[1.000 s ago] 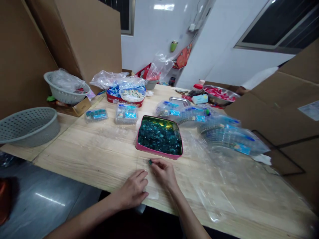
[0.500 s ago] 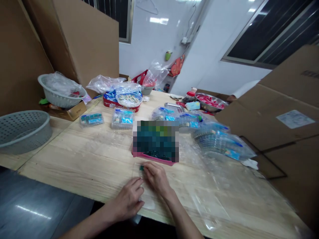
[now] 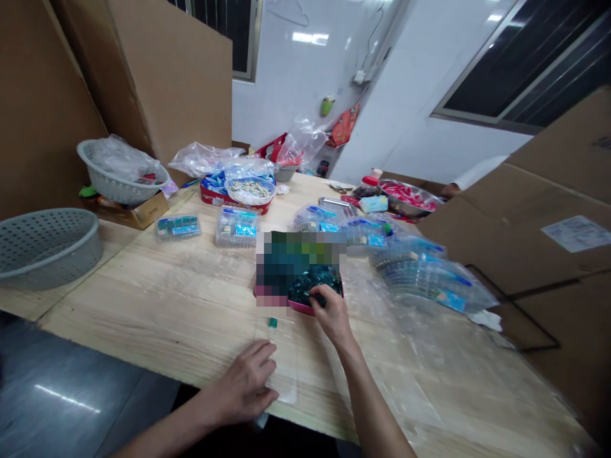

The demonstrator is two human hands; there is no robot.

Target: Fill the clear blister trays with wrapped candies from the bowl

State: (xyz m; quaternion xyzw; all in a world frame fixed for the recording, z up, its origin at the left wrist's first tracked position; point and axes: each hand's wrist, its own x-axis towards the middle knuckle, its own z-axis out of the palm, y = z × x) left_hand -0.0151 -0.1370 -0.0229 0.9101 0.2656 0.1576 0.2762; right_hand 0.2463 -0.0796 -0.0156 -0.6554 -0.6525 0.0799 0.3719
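Note:
A clear plastic tray (image 3: 286, 381) lies flat at the table's front edge, with one small green square piece (image 3: 273, 322) at its far end. My left hand (image 3: 251, 385) rests on the tray's left side, fingers curled and thumb on its near part. Beyond the tray stands a pink box (image 3: 301, 308) of small dark green pieces (image 3: 315, 280), partly covered by a pixelated patch. My right hand (image 3: 331, 315) dips into the box's front right corner with thumb and fingers pinched. What lies between those fingertips is hidden among the pieces.
Filled clear packs (image 3: 237, 227) line the table's middle, and stacked clear trays (image 3: 424, 273) stand to the right. Grey baskets (image 3: 52, 248) are at left. A red tub (image 3: 210, 196) and a metal bowl of pink pieces (image 3: 410, 196) sit farther back. Cardboard (image 3: 539, 210) walls both sides.
My right hand has moved away from the clear tray, forward and right into the pink box. The green piece it was touching now lies alone on the tray. My left hand stays put.

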